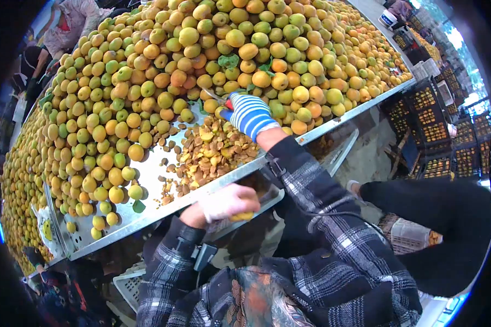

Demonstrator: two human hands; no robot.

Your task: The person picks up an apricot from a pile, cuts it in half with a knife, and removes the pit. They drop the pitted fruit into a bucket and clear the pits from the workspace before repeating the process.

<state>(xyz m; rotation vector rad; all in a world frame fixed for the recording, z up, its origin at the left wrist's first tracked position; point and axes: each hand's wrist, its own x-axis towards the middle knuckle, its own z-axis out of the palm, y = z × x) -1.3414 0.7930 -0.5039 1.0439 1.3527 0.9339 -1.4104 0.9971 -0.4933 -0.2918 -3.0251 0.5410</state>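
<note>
**While the heap of fruit dwarfs everything, the pit pile is small: early days here**

Since it's the thing actually in hand, I'll start with the yellow fruit (241, 216). It sits just below the near edge of the surface, with the left hand (226, 201) in a white glove closed round it. The right hand (249, 115), in a blue-and-white striped glove, is well apart from it, up at the foot of the pile. It's gripped on what looks like a small red-handled knife (228, 102), blade poking in among the fruit.

Progress-wise, my guess is this is a pitting or cutting job. The only finished work on show is a heap of brownish pits and scraps (213, 150) just beside the right hand. Compare that to the fruit pile (202, 49), green, yellow and orange, stacked high and running off both ways. I'd say only a small part is done and nearly all of it is left.

The surface (153, 174) is a long sheet-metal trough, bare only in a patch near the pits. A few loose fruit and a leaf lie on that patch.

Further out, dark crates (433, 117) filled with fruit are stacked on the right. There's a pale plastic basket (409, 235) down by the floor. Another person in a light patterned top (65, 27) is working the far left side of the pile. It looks like an open-sided shed, with daylight at the top right.
</note>
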